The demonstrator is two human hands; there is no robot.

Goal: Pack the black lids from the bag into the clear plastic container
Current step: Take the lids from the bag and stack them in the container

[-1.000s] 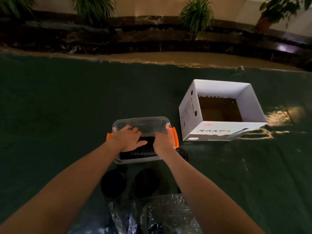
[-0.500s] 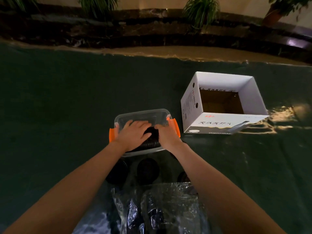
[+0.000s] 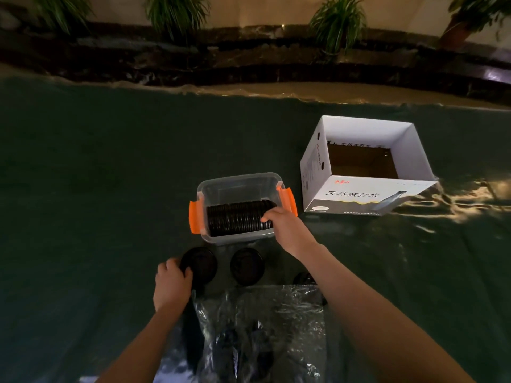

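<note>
A clear plastic container (image 3: 237, 181) with orange latches stands in the middle of the dark green cloth. A row of black lids (image 3: 235, 221) lies on edge inside it. My right hand (image 3: 279, 222) rests on the right end of that row, fingers curled against the lids. Three loose black lids lie in front of the container: a left lid (image 3: 201, 268), a middle lid (image 3: 247, 266) and a small visible part of a right lid (image 3: 303, 278). My left hand (image 3: 171, 283) grips the left lid's edge. The clear bag (image 3: 262, 333) lies nearest me, dark lids inside.
An open white cardboard box (image 3: 365, 194) with printed lettering stands to the right of the container. The green cloth (image 3: 96, 189) spreads wide to the left. Beyond its far edge runs a dark stone ledge with potted plants (image 3: 338, 23).
My left hand left the container and came back to the loose lid at the front left. My right hand stayed at the right end of the row of lids.
</note>
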